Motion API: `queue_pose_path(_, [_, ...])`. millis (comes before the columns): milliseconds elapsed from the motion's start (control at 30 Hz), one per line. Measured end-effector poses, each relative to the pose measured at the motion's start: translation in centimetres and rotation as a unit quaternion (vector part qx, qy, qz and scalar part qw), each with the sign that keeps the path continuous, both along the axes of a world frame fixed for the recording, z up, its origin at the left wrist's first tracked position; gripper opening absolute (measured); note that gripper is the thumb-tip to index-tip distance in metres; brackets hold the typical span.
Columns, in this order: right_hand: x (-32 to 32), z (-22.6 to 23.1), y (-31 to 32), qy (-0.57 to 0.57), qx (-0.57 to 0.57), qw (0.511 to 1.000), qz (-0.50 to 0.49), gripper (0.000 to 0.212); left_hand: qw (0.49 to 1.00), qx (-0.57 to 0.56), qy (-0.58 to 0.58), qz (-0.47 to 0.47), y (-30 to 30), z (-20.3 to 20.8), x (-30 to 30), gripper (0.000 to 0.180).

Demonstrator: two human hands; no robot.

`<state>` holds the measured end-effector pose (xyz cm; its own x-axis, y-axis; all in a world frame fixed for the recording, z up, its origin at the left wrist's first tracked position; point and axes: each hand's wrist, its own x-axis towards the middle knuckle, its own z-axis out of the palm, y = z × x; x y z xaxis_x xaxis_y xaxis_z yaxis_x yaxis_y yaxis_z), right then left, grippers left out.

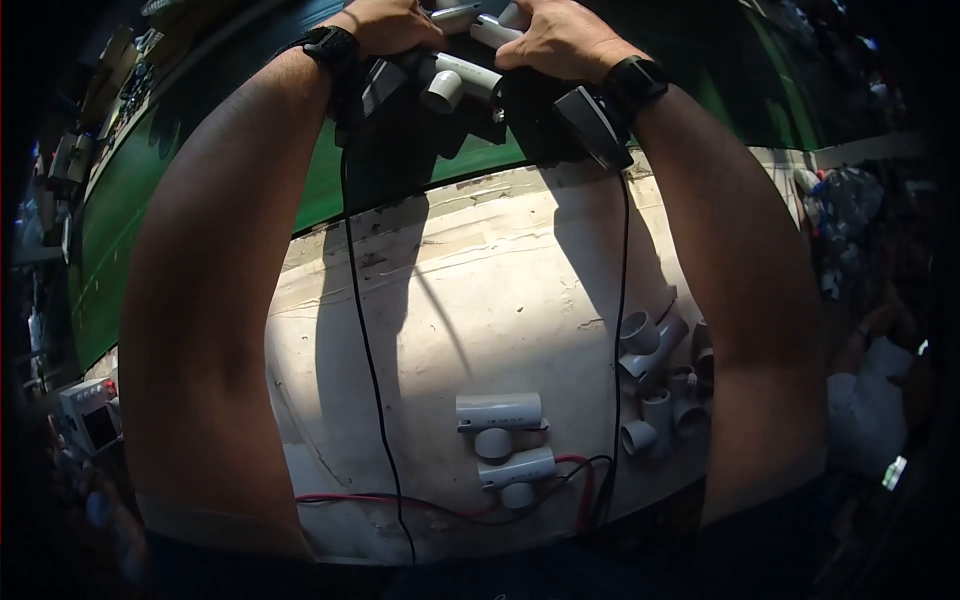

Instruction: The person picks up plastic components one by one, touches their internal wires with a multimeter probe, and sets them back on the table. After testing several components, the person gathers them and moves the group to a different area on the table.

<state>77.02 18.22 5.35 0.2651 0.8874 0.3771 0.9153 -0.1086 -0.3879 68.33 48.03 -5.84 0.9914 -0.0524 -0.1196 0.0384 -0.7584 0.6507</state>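
Both arms reach far forward over a green surface (320,175), and the hands are partly cut off by the top edge. My right hand (568,40) closes on a white pipe fitting (495,31), its thumb along the near side. My left hand (392,25) curls beside another white pipe fitting (455,18) and seems to grip it; some of its fingers are out of sight. Just nearer than both hands, a white pipe tee (465,78) lies on the green surface, its short branch toward me. No hand touches that tee.
Two white pipe tees (498,411) lie on the pale worktop (470,290) near me, beside red and black cables (585,480). More fittings (650,350) pile up at the right. Wrist devices (592,128) trail black cords. A person (880,390) is at far right.
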Motion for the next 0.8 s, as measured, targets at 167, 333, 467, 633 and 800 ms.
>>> queue_pose_path(167, [-0.5, -1.7, -0.8, 0.074, -0.232, 0.970, -0.031, 0.060, 0.999, 0.014, 0.013, 0.051, -5.9, 5.5, -5.4, 0.046])
queue_pose_path(333, [-6.3, 1.0, -1.8, 0.193, -0.299, 0.929, 0.104, 0.064, 0.990, -0.041, 0.085, 0.108, -9.5, 12.5, -15.4, 0.069])
queue_pose_path(467, [-12.2, 2.2, -4.1, 0.133, -0.349, 0.912, 0.170, 0.063, 0.988, 0.105, 0.100, 0.044, -13.3, 13.5, -20.3, 0.062])
queue_pose_path(633, [-16.4, 1.0, -7.8, 0.062, -0.272, 0.931, 0.237, 0.064, 0.992, 0.100, 0.069, 0.032, -18.0, 13.4, -26.3, 0.061])
queue_pose_path(800, [-25.0, 2.8, -11.5, 0.062, -0.314, 0.937, 0.141, 0.066, 0.979, -0.086, 0.027, 0.181, -23.3, 12.2, -34.7, 0.057])
